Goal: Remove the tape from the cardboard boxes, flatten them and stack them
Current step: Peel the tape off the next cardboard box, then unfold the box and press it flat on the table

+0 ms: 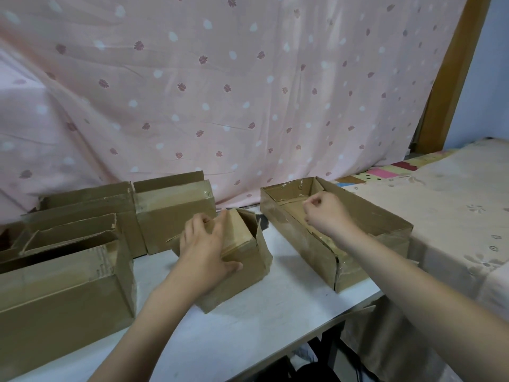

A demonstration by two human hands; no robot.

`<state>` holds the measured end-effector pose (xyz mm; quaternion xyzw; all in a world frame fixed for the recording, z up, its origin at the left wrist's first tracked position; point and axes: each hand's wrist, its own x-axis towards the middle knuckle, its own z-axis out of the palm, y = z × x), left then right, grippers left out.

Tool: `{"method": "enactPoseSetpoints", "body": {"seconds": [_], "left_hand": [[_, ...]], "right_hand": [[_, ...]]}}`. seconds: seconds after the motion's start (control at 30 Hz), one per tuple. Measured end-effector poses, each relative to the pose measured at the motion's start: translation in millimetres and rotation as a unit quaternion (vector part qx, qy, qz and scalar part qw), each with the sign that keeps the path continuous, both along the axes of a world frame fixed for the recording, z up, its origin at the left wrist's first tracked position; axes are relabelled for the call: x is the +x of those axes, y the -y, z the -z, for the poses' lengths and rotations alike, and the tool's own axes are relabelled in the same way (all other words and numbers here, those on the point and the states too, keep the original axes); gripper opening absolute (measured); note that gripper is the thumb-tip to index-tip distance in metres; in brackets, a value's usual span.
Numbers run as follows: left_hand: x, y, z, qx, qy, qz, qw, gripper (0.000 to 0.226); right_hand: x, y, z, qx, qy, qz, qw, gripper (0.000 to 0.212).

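A pink curtain (220, 78) printed with pale spots and dark leaf shapes hung across the whole far side of the scene. To the right lay a bed (454, 205) under a cream cover, with a brown wooden post (451, 78) rising behind it. A white table (248, 326) filled the near middle and carried several cardboard boxes.

The biggest box, a large open box (63, 285), stood at the near left. Behind it, far left, more boxes (91, 208) crowded together, and a taped box (176, 213) stood just right of them against the curtain. On the right side of the table sat a long open box (338, 235), shallow, with shiny tape along its inner edges and near corner.

Between these, at the table's middle, sat a small box (239, 260), tilted, its top flaps partly raised. The left hand (206, 249) rested on top of it, fingers spread wide over the flaps and thumb along the near edge. The right hand (327, 213) hovered over the long open box, fingers curled close together; whether they pinched any tape could not be told.
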<state>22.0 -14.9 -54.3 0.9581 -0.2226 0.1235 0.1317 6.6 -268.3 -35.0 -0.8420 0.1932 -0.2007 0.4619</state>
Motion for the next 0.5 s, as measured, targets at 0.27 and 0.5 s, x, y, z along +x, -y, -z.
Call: {"method": "enactPoseSetpoints", "body": {"seconds": [0.27, 0.5], "left_hand": [[-16.9, -14.5, 15.5, -0.158, 0.126, -0.076, 0.976, 0.112], [-51.3, -27.6, 32.4, -0.230, 0.061, -0.024, 0.971, 0.102]], "right_hand": [[-32.0, -94.1, -29.7, 0.421, -0.126, -0.178, 0.880, 0.026], [-31.7, -132.3, -21.7, 0.333, -0.146, -0.206, 0.909, 0.016]]}}
